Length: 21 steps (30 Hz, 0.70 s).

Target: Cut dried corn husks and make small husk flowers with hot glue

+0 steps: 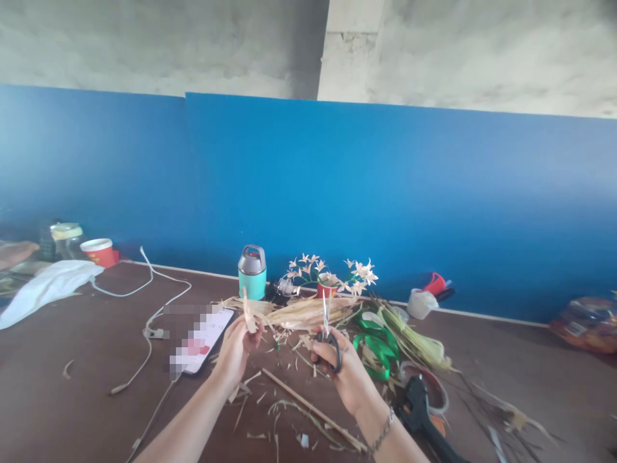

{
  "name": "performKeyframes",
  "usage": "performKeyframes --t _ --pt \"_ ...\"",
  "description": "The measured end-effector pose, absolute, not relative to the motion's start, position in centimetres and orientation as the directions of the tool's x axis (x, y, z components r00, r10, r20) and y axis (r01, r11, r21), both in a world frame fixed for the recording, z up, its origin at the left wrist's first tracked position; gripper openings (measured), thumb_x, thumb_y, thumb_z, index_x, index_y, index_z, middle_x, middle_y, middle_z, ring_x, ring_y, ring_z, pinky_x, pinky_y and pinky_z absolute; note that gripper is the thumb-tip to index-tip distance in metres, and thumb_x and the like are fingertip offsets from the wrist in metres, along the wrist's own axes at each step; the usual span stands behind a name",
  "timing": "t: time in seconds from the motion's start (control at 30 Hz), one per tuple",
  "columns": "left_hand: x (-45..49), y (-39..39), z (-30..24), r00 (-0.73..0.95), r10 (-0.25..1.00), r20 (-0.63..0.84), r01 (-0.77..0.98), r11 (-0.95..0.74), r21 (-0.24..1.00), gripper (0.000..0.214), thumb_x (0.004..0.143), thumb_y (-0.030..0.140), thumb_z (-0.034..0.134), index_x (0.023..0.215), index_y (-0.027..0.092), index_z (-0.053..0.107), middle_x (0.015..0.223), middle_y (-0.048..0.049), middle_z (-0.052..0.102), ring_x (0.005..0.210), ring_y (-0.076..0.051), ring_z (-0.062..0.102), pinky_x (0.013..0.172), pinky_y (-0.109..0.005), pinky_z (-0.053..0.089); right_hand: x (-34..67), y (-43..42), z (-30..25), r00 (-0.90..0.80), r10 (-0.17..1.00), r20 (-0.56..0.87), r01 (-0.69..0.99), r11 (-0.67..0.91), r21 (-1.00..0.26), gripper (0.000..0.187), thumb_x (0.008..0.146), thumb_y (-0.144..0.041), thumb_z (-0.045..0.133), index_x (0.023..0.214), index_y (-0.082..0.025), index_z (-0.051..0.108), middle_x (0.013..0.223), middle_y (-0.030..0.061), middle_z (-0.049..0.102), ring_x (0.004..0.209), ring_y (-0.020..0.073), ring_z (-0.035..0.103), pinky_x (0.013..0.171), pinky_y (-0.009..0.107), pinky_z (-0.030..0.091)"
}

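Observation:
Between the fingers of my left hand (237, 350) is a pale piece of dried corn husk (249, 316), its narrow tip pointing up. My right hand (344, 370) grips black-handled scissors (332, 350) with fingers through the loops; the slim blades point upward, slightly apart. The two hands are apart, and the blades do not touch the husk piece. Behind them lies a heap of dried husk strips (308, 313). White husk-like flowers on green stems (359, 276) stand in a red cup (326, 289) by the blue partition. Small scraps and a thin stick (308, 406) lie between my forearms.
Left of my hands are a lit phone (207, 341) and white cables (149, 334). A turquoise container (252, 283) stands at the back. To the right are green ribbon (378, 347), a yellowish husk bundle (419, 337), a tape roll (441, 392) and a black glue gun (419, 408).

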State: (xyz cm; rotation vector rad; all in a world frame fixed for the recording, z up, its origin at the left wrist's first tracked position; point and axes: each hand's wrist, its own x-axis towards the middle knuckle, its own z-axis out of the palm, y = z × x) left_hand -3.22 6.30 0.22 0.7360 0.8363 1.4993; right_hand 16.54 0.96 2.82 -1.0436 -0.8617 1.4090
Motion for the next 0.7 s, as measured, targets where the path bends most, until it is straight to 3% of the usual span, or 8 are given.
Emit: performKeyframes --t 0.13,0.33,0.4,0.5,0.53,0.6,0.67,0.7 --pt "-2.8 5.3 0.2 -0.001 0.998 -0.066 -0.489 0.057 0.87 0.011 0.054 0.02 0.065 0.055 0.016 0.055 0.046 0.0046 0.051 0.038 -0.007 0.042 0.036 -0.019 0.027 16.6 0.9 3.0 0.015 0.991 -0.135 -0.326 -0.123 -0.937 0.032 0.063 -0.022 0.071 0.091 -0.018 0.057 0.058 -0.0033 0.056 0.056 0.0106 0.05 0.049 0.018 0.034" --pt "-2.4 5.0 0.3 -0.283 0.953 0.104 -0.508 -0.241 0.827 0.034 0.062 0.021 0.054 0.039 0.021 0.027 0.036 0.0099 0.024 0.033 -0.004 0.022 0.036 -0.02 0.02 16.7 1.0 2.9 0.013 0.992 -0.124 -0.379 -0.11 -0.919 0.033 0.06 -0.023 0.072 0.09 -0.018 0.058 0.06 -0.0032 0.056 0.056 0.01 0.049 0.048 0.018 0.031" --pt "-2.5 4.9 0.1 -0.314 0.938 0.143 -0.489 -0.289 0.823 0.038 0.064 0.021 0.054 0.038 0.02 0.027 0.035 0.0091 0.025 0.034 -0.005 0.027 0.038 -0.02 0.023 16.6 1.0 2.9 0.009 0.993 -0.115 -0.385 -0.102 -0.917 0.034 0.06 -0.023 0.073 0.09 -0.018 0.058 0.059 -0.0033 0.056 0.056 0.0099 0.049 0.047 0.017 0.03" --pt "-2.3 4.1 -0.4 -0.313 0.904 0.29 -0.389 -0.4 0.83 0.036 0.07 0.028 0.055 0.038 0.018 0.042 0.036 0.0051 0.039 0.037 -0.007 0.037 0.042 -0.022 0.03 16.6 1.0 2.8 0.002 0.995 -0.104 -0.378 -0.096 -0.921 0.033 0.061 -0.023 0.073 0.091 -0.018 0.058 0.057 -0.0033 0.056 0.055 0.0097 0.048 0.047 0.017 0.03" --pt "-2.1 3.7 -0.5 -0.289 0.896 0.338 -0.338 -0.426 0.84 0.033 0.075 0.032 0.051 0.046 0.017 0.052 0.043 0.0023 0.048 0.038 -0.008 0.039 0.041 -0.022 0.031 16.6 1.0 2.8 -0.001 0.995 -0.099 -0.376 -0.092 -0.922 0.033 0.062 -0.023 0.072 0.091 -0.018 0.058 0.057 -0.0031 0.056 0.054 0.0095 0.047 0.046 0.017 0.029" --pt "-1.5 2.9 -0.5 -0.246 0.909 0.337 -0.324 -0.404 0.855 0.031 0.08 0.039 0.044 0.082 0.016 0.064 0.063 -0.0014 0.062 0.038 -0.008 0.04 0.038 -0.022 0.03 16.5 0.9 2.8 -0.007 0.997 -0.081 -0.372 -0.078 -0.925 0.031 0.064 -0.022 0.071 0.091 -0.017 0.058 0.058 -0.0025 0.057 0.055 0.0095 0.048 0.046 0.017 0.03" --pt "-0.7 2.1 -0.3 -0.186 0.926 0.327 -0.316 -0.372 0.873 0.038 0.083 0.042 0.043 0.111 0.019 0.056 0.076 -0.0017 0.064 0.039 -0.007 0.041 0.039 -0.022 0.033 16.4 0.8 2.8 -0.006 0.998 -0.064 -0.364 -0.062 -0.929 0.03 0.065 -0.023 0.07 0.091 -0.017 0.058 0.058 -0.0018 0.057 0.055 0.0098 0.048 0.046 0.017 0.03" --pt "-0.4 1.8 -0.1 -0.13 0.941 0.314 -0.284 -0.338 0.897 0.039 0.082 0.041 0.048 0.114 0.02 0.054 0.075 -0.0006 0.063 0.041 -0.007 0.043 0.041 -0.022 0.036 16.3 0.8 2.8 -0.001 0.998 -0.062 -0.357 -0.059 -0.932 0.03 0.066 -0.024 0.07 0.092 -0.017 0.057 0.058 -0.0016 0.057 0.054 0.01 0.048 0.046 0.017 0.03"
